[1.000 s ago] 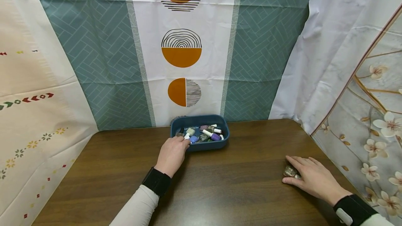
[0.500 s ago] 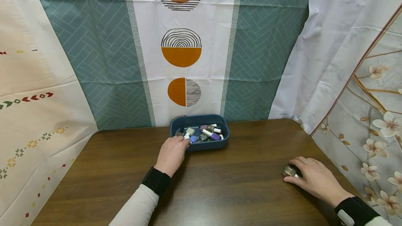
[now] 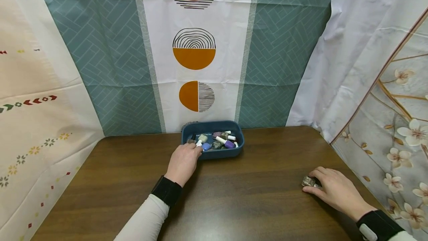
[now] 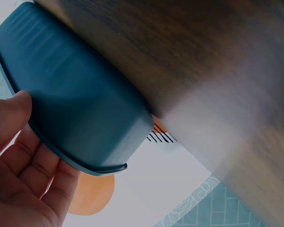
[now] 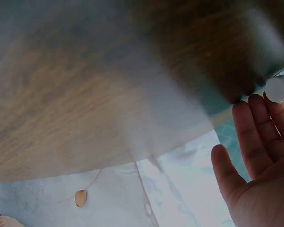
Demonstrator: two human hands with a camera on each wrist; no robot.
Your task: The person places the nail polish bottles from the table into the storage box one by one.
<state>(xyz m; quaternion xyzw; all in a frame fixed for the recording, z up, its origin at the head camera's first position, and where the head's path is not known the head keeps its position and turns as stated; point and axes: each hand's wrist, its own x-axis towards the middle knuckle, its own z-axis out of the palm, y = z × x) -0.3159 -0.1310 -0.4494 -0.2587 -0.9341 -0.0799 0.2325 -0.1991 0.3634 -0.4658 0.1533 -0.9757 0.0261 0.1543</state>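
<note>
A blue plastic bin [image 3: 222,154] stands at the back of the wooden table, with several small nail polish bottles inside, among them a purple one [image 3: 229,144]. My left hand [image 3: 183,163] grips the bin's near left rim; in the left wrist view its thumb [image 4: 20,106] lies against the bin's wall. On the right of the table, my right hand [image 3: 336,190] holds a glittery nail polish bottle [image 3: 307,181] between thumb and index finger. That bottle lies on its side. In the right wrist view only its white cap [image 5: 275,90] shows clearly, at the fingertips.
The brown wooden table [image 3: 247,196] runs between both hands. A green and white patterned cloth [image 3: 207,66] hangs right behind the bin. A floral cloth [image 3: 398,148] borders the right side, and a cream cloth [image 3: 50,122] the left.
The right hand's fingers have drawn in and curled around the bottle from a flatter pose over it. My left hand and the bin have stayed in place.
</note>
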